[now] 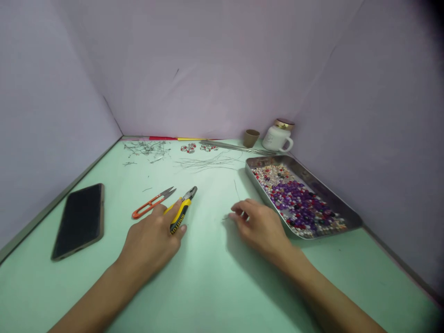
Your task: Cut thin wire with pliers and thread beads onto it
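My left hand (156, 238) is closed on the yellow and black pliers (180, 215), whose metal jaws point away to the upper right. Just left of them lie orange thread snips (149, 206) with their blades up and right. To the right, my right hand (258, 224) pinches a thin wire (236, 188) between thumb and fingers; the wire sticks up past the fingertips. Beside that hand stands a metal tray (268, 205) of purple, red, white and gold beads (298, 201).
A phone (79, 221) lies at the left. Toward the back are wire scraps (147, 149), beaded rings (189, 148), loose long wires (208, 163), a bundle of rods (239, 148), a brown cup (250, 138) and a lidded white mug (275, 138). Pale walls enclose the table.
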Motion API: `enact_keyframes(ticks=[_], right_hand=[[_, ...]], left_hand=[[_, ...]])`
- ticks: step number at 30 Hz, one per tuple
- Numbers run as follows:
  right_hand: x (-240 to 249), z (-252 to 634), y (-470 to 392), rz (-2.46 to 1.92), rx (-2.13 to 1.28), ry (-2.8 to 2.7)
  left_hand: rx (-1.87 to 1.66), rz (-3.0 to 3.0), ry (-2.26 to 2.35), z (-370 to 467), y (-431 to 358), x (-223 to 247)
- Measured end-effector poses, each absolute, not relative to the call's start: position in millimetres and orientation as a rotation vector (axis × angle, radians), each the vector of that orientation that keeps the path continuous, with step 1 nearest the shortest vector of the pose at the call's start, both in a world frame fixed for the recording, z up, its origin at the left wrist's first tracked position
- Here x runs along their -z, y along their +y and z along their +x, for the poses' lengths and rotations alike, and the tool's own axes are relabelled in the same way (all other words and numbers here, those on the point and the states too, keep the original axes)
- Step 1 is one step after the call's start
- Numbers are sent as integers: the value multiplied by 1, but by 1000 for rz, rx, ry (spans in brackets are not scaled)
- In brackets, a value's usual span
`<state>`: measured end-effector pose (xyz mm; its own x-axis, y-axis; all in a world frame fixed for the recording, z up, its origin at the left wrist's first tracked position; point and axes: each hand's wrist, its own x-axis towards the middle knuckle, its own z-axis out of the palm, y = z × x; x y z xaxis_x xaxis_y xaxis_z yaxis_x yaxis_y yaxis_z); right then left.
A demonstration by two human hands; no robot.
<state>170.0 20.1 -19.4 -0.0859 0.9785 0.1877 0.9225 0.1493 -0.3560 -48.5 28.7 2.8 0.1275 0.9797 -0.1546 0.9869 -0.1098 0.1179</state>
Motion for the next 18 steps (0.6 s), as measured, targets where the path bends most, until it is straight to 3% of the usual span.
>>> enact_keyframes(ticks=[18], right_hand=[[40, 189, 22, -2233, 104, -2219]], left_hand=[[-10, 2242, 1823, -45, 21, -4]])
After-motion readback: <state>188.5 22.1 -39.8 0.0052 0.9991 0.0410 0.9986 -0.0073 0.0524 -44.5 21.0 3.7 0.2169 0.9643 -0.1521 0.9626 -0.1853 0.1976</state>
